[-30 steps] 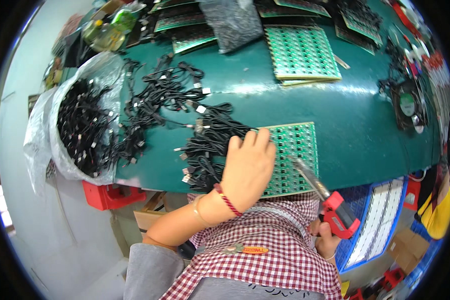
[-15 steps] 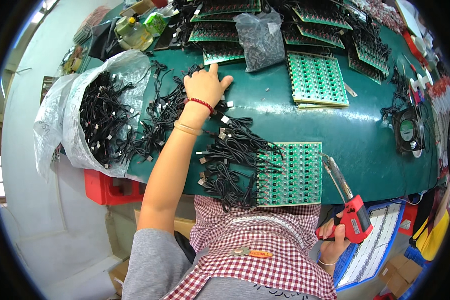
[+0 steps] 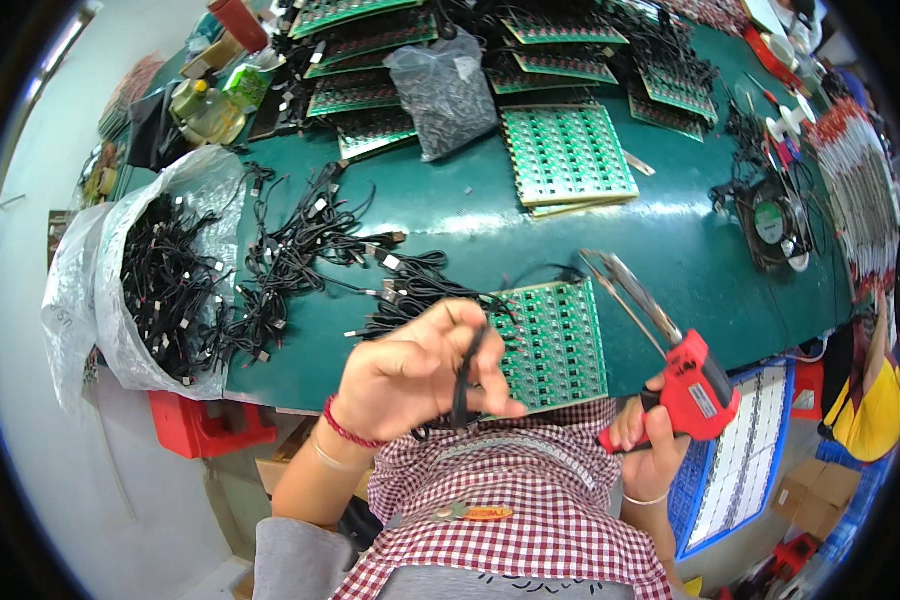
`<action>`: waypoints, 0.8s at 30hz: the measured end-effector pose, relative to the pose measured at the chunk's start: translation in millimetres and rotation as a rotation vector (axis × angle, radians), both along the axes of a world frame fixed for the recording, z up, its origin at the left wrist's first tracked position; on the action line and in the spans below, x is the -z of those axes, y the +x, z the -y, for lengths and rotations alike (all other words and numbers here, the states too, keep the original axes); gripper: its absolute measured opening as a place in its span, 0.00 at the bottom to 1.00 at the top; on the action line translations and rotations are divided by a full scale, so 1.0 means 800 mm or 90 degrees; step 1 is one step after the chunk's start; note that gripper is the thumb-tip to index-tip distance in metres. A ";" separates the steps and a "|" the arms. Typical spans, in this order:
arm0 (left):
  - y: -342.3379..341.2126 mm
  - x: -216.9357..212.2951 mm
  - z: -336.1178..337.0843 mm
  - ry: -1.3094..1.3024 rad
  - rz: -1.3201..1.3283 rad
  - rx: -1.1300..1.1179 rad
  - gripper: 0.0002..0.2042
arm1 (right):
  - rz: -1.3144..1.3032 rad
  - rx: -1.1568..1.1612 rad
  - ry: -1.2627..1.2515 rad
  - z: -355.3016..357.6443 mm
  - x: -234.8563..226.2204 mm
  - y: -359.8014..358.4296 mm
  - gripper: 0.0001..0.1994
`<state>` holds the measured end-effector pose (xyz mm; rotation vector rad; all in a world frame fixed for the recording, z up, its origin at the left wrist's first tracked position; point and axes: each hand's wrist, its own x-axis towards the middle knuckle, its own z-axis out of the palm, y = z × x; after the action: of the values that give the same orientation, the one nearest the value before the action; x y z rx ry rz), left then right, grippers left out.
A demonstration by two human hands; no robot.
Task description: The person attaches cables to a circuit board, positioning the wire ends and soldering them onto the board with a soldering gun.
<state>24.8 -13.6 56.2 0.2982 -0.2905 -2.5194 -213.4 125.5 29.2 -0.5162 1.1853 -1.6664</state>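
Left hand [image 3: 420, 370] pinches a black cable [image 3: 465, 375] over the board [image 3: 555, 345] at the worktop's [image 3: 450, 215] near edge; right hand [image 3: 650, 440] grips the red soldering gun [image 3: 685, 375]. Seems ready for soldering: the cable end likely needs seating on the board.

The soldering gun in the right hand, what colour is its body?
Red, with a dark label on its side; the soldering gun shows best in the head view, gripped by the right hand.

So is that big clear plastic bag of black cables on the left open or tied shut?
Open. The clear plastic bag gapes wide at its mouth, and the black cables inside lie exposed, some spilling onto the green table.
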 end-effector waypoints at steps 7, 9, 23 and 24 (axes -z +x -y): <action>-0.026 0.015 -0.023 -0.036 0.276 -0.166 0.08 | 0.031 0.016 0.009 0.024 -0.014 0.023 0.17; -0.026 0.016 -0.029 -0.090 0.270 -0.088 0.09 | 0.029 0.024 0.008 0.020 -0.011 0.019 0.19; -0.052 0.011 -0.070 -0.351 0.500 0.174 0.10 | -0.133 -0.147 0.134 0.032 -0.022 0.033 0.06; -0.052 0.009 -0.070 -0.401 0.541 0.160 0.11 | -0.131 -0.151 0.134 0.032 -0.022 0.033 0.06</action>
<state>-16.6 42.4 49.0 1.1010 -1.4768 -2.2291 -187.0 99.7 47.2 -0.6794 1.3740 -1.2939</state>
